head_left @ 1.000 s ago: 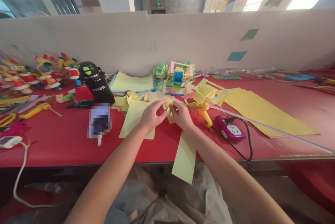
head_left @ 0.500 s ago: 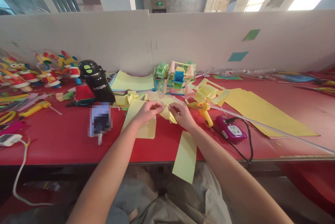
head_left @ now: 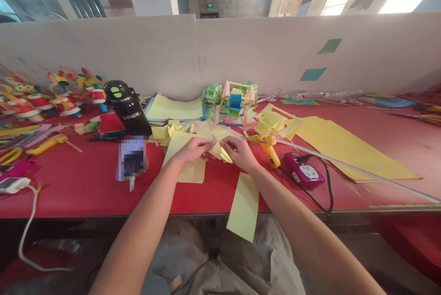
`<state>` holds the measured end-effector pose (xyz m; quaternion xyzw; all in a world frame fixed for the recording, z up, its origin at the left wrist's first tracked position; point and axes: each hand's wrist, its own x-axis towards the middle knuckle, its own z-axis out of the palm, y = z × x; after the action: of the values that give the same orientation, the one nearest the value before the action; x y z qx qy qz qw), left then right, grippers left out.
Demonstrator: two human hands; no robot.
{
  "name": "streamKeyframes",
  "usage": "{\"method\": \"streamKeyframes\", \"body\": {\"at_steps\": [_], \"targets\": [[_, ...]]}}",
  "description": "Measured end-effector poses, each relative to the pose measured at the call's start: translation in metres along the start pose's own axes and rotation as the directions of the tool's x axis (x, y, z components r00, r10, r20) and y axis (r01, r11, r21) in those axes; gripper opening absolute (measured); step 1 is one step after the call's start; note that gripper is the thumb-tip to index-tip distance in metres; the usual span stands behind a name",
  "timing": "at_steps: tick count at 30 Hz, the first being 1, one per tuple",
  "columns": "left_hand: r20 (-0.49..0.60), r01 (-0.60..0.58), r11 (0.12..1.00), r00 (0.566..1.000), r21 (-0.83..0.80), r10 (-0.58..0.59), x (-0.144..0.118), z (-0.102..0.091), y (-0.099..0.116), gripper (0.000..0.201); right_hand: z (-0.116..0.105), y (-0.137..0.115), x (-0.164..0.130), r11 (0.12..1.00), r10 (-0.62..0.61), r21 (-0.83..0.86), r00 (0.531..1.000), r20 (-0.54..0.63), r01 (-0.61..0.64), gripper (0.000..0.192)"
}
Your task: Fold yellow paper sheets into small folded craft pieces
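Between my hands is a small folded piece of yellow paper (head_left: 226,155), its layers fanned out slightly towards me. My right hand (head_left: 240,151) pinches it between thumb and fingers. My left hand (head_left: 194,150) is closed in a pinch at the paper's left side; its fingertips partly hide what they grip. Beneath my left hand lies a pale yellow sheet (head_left: 191,172). Another yellow strip (head_left: 243,203) hangs over the table's front edge by my right forearm. A yellow glue gun (head_left: 268,147) lies just right of my right hand.
A purple power socket (head_left: 305,170) with a black cord sits at right, near large yellow sheets (head_left: 347,150). Behind my hands stands a paper-and-stick wheel model (head_left: 235,103). A black bottle (head_left: 127,109) and a blurred-out device (head_left: 132,158) are at left.
My left hand has shifted slightly left and towards me, widening the gap between my hands. The folded paper's layers stand a little more apart. Everything else stays in place.
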<state>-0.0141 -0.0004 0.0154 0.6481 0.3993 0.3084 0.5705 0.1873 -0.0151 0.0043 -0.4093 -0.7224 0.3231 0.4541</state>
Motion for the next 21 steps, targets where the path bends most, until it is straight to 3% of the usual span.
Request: {"method": "streamKeyframes", "body": {"at_steps": [14,21], "targets": [[-0.044,-0.033,0.998,0.998,0.053,0.036,-0.0005,0.0048,0.0045,0.054,0.0013,0.0017,0.0004,0.999,-0.041,-0.031,0.999,-0.019,0.04,0.042],[-0.041,-0.12,0.963,0.99,0.243,0.133,-0.0032,-0.0006,0.0049,0.047,-0.0003,0.0002,-0.0002,0.999,-0.032,-0.038,0.999,0.032,0.033,0.045]]}}
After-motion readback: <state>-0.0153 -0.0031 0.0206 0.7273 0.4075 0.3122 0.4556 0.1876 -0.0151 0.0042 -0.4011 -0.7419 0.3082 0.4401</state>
